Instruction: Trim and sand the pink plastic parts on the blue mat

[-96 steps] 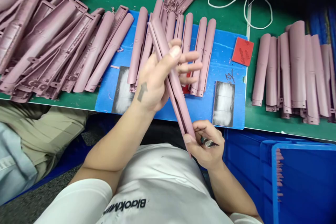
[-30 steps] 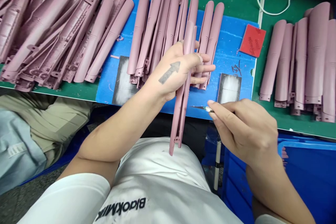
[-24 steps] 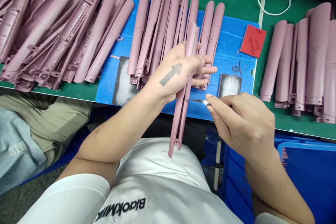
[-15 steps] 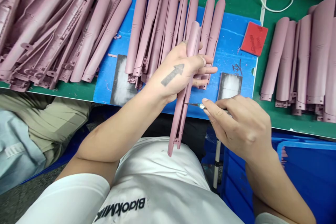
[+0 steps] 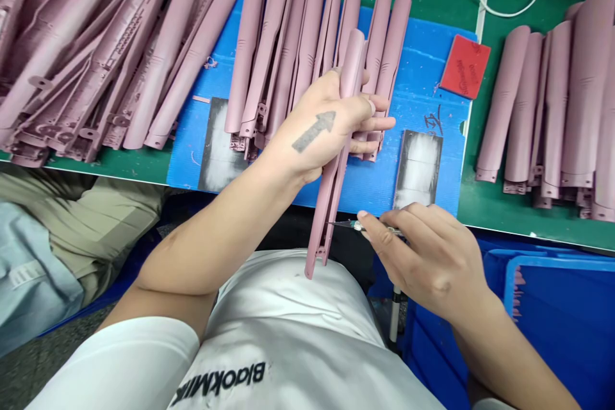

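Observation:
My left hand (image 5: 336, 118) is closed round a long pink plastic shell (image 5: 328, 195), shaped like a hair straightener housing. The shell tilts down toward my lap, its hollow side partly showing. My right hand (image 5: 427, 256) grips a craft knife (image 5: 354, 225) with a thin pointed blade. The blade tip meets the shell's edge near its lower end; whether it cuts in I cannot tell. Behind my left hand, several similar pink shells (image 5: 307, 45) lie side by side on a blue sheet (image 5: 427, 57).
Piles of pink shells lie at left (image 5: 91, 77) and right (image 5: 552, 109) on the green table (image 5: 509, 218). Two dark sanding blocks (image 5: 418, 166) and a red card (image 5: 465, 67) rest on the blue sheet. A blue bin (image 5: 567, 262) stands lower right; another person's leg (image 5: 96, 211) is at left.
My right hand has brought the knife down along the shell's edge, toward its lower end. My left hand keeps its hold on the shell. The view has shifted slightly.

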`<state>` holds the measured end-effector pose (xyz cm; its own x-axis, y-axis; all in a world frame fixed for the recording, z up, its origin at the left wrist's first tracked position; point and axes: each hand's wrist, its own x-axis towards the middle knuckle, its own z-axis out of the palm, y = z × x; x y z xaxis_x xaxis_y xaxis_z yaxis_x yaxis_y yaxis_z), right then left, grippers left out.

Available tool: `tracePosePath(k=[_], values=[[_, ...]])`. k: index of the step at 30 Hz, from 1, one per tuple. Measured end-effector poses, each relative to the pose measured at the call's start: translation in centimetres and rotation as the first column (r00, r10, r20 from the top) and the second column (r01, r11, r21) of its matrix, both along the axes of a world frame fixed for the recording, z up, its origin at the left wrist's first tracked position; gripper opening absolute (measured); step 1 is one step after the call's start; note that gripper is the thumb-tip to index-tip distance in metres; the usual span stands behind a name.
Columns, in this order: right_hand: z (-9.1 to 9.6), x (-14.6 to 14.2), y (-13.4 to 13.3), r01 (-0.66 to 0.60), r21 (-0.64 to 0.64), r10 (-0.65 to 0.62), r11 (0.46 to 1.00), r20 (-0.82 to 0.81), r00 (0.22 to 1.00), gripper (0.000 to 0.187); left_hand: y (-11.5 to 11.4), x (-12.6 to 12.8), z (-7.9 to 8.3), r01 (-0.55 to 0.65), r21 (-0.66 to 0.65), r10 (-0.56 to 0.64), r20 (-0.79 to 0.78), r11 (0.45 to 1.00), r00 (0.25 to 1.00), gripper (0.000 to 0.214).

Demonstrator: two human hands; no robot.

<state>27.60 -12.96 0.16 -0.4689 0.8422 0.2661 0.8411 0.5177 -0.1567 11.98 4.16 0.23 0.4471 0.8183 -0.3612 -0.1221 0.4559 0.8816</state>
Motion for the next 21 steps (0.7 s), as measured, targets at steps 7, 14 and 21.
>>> tracePosePath(k=[7, 14, 21], values=[[-0.5, -0.7, -1.7, -0.044, -0.069, 0.040, 0.997, -0.052, 0.998, 0.029, 0.3, 0.1, 0.2, -0.039, -0.014, 0.039, 0.018, 0.999, 0.999, 0.030], [-0.9, -0.5, -2.4, -0.136, -0.293, 0.024, 0.946, -0.357, 0.934, 0.017, 0.9, -0.7, 0.3, -0.070, -0.026, 0.072, 0.082, 0.997, 0.994, 0.032], [-2.6, -5.8, 0.1, -0.030, -0.732, -0.643, 0.680, -0.616, 0.456, 0.028, -0.4, -0.4, -0.7, -0.222, -0.025, 0.221, 0.233, 0.975, 0.947, 0.034]])
